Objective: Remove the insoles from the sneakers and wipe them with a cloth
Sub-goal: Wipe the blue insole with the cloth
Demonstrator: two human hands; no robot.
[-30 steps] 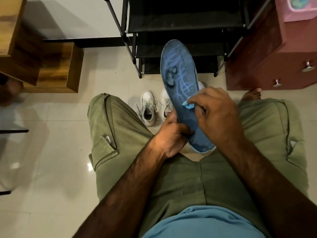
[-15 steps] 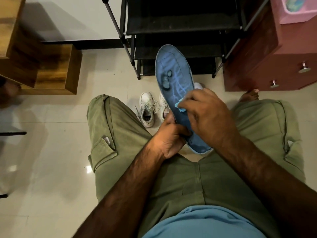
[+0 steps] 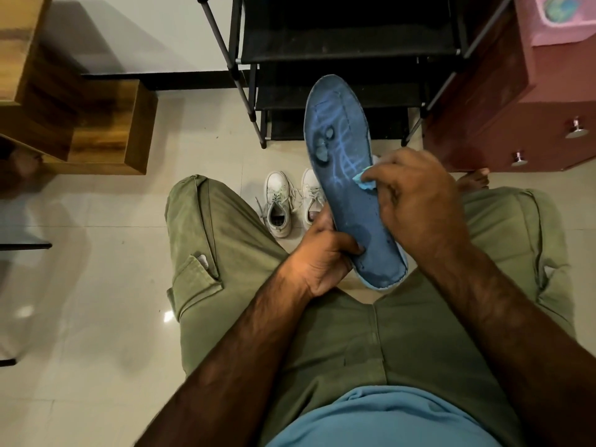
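Head view: grips insole [image 3: 348, 201] at the heel end with left hand [image 3: 322, 256], thumb on the blue face, rest of the hand wrapped behind. Pinches cloth [image 3: 362, 182] in the curled fingers of right hand [image 3: 416, 201] and presses it on the blue face at about mid-length, just ahead of the left thumb and toward the right edge. Note the long axis: from the heel, beside the left fingers, up and away to the toe, well beyond both hands and slightly left of the right fingertips. Note the toe half, with pale line pattern and worn patches, bare ahead of the cloth. Judge the coming stroke as travel along that axis: away from the right fingers toward the toe, or back toward the left thumb. Assign the stroke to the right hand as the nearer to the toe half; use the left grip as anchor only. Expect flex at the free toe end; apply light pressure. Note sneakers [image 3: 280, 204] on the floor [image 3: 96, 253] beyond the left fingers, side by side, apart from both hands; cannot tell the contents of either.
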